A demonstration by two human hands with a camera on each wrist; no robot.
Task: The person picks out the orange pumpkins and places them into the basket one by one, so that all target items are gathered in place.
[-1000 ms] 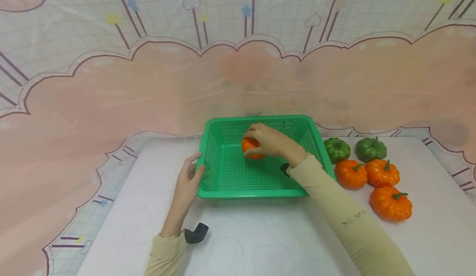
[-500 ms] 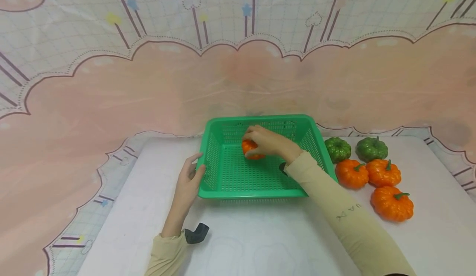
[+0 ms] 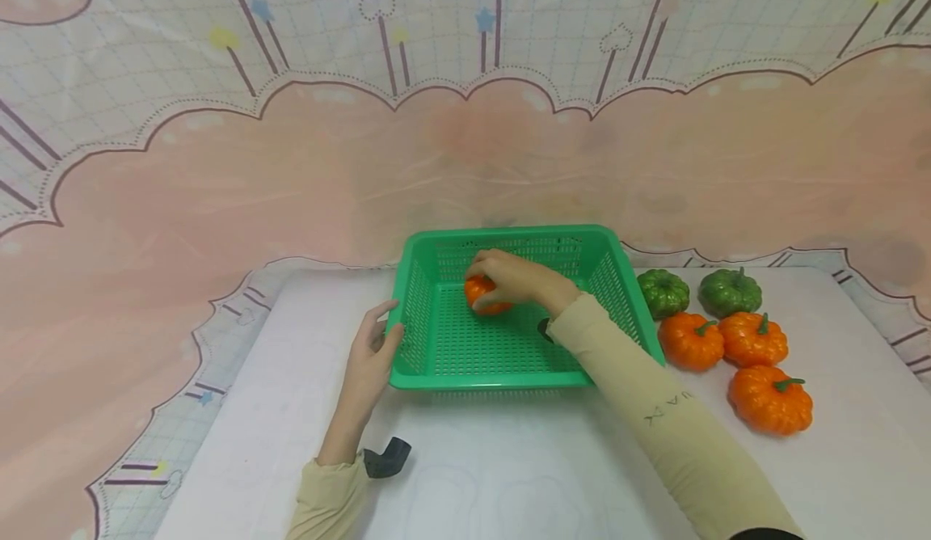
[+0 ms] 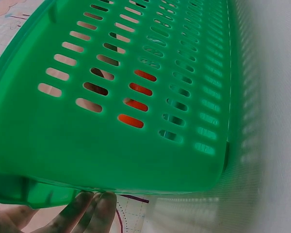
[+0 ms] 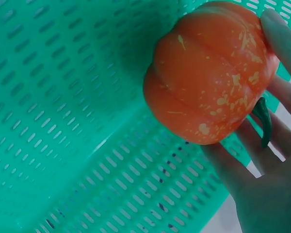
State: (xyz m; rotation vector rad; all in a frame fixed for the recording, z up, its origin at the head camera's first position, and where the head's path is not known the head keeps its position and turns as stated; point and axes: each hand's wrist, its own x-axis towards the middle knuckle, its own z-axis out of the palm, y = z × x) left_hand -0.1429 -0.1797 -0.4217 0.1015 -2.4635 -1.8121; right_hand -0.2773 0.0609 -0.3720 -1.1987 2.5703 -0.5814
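Inside the green basket, my right hand holds an orange toy pumpkin from above. The right wrist view shows the fingers and thumb around the pumpkin, its green stem toward the palm. A gap between pumpkin and basket floor cannot be judged. My left hand touches the basket's left rim, fingers loosely spread. In the left wrist view, its fingertips meet the rim's edge, and orange shows through the wall slots.
Right of the basket, two green pumpkins stand at the back. Three orange ones lie in front of them on the white table. A patterned cloth hangs behind the basket.
My right hand has shifted slightly left with the orange pumpkin inside the basket. The left hand stays at the rim.
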